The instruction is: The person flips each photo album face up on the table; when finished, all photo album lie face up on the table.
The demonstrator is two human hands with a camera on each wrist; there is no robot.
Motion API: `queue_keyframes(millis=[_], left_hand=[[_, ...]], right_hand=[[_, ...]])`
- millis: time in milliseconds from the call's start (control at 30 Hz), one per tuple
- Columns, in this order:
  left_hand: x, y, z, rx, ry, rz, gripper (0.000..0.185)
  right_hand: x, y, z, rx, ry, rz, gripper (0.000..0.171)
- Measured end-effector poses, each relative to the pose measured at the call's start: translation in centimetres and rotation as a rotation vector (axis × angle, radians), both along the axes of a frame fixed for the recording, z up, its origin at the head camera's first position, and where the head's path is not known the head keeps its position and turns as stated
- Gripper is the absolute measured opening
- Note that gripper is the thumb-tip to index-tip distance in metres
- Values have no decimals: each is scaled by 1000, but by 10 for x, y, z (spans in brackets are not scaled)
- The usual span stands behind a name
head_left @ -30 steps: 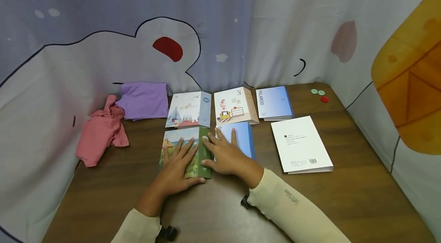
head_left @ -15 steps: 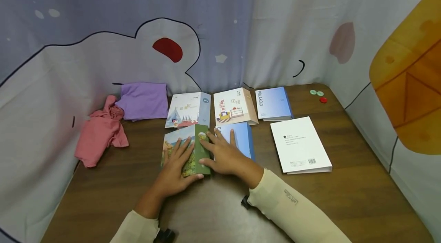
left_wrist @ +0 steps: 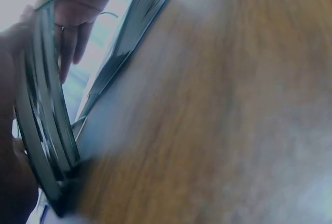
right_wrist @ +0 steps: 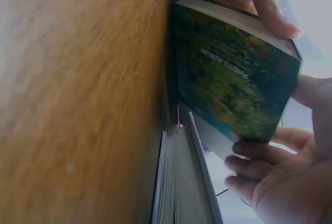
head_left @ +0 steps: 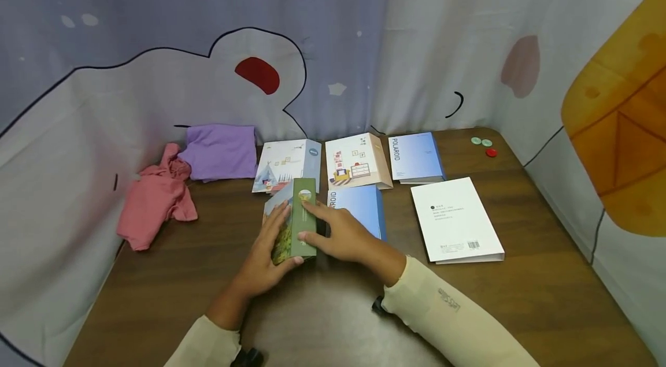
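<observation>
While hanging behind everything, patterned curtain (head_left: 333,37): closing off the far, left and right sides.
Wooden table (head_left: 333,309): stretching from near to far underneath.
Pink cloth (head_left: 156,199): lying bunched at left.
Purple cloth (head_left: 221,153): lying at far left, just beside the pink cloth.
White book (head_left: 452,222): lying flat at right, showing barcode and small print.
Green book (head_left: 298,221): standing steeply tilted near the middle, spine uppermost, just left of the near blue book (head_left: 359,205); apparently being set up on edge as the step in hand; next, probably calling for even pressure from both sides, keeping covers together and clearing the blue book.
Far row: pale tent-print book (head_left: 283,165), beige book (head_left: 356,162) and POLAROID book (head_left: 416,156), lying left to right.
Left hand (head_left: 262,260): holding the green book, fingers lying along the cover, thumb hooking round the near end.
Right hand (head_left: 343,234): resting thumb and index finger against the spine, extending rather than clenching; other fingers appearing loosely bent in the right wrist view.
Two green discs (head_left: 476,140) and red disc (head_left: 491,152): lying at far right.
</observation>
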State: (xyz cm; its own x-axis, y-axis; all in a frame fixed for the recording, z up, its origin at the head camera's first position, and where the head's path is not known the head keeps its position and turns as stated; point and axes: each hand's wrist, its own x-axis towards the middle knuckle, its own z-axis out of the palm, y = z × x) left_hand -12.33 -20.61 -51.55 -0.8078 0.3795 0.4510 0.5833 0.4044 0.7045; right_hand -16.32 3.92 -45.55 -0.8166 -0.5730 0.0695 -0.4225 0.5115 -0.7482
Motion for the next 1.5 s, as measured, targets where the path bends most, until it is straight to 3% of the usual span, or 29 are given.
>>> queue_keyframes(millis=[267,400,600,733,900,1200,1400,1500], left_hand=[[0,9,11,116,-64,-24,104],[-2,9,17,177,-65,-75,103],[-3,3,27,236,-97,-166,106],[-4,4,31,249,-138,-199,111],[-1,-4,32,225,-176,-164,116],[0,-32,28,190,-217,-134,105],[4,-49,29,17,-263,-5,107],[5,-58,29,-89,-281,19,108]], right_hand=[[4,0,6,-281,2,14,67],[6,-2,10,-327,32,52,65],[10,1,16,-252,158,94,67],[8,1,17,-201,183,137,69],[5,-2,9,-143,150,160,73],[7,-8,-3,-1,48,203,83],[5,-12,-7,89,-7,167,85],[4,-15,-12,140,-18,167,85]])
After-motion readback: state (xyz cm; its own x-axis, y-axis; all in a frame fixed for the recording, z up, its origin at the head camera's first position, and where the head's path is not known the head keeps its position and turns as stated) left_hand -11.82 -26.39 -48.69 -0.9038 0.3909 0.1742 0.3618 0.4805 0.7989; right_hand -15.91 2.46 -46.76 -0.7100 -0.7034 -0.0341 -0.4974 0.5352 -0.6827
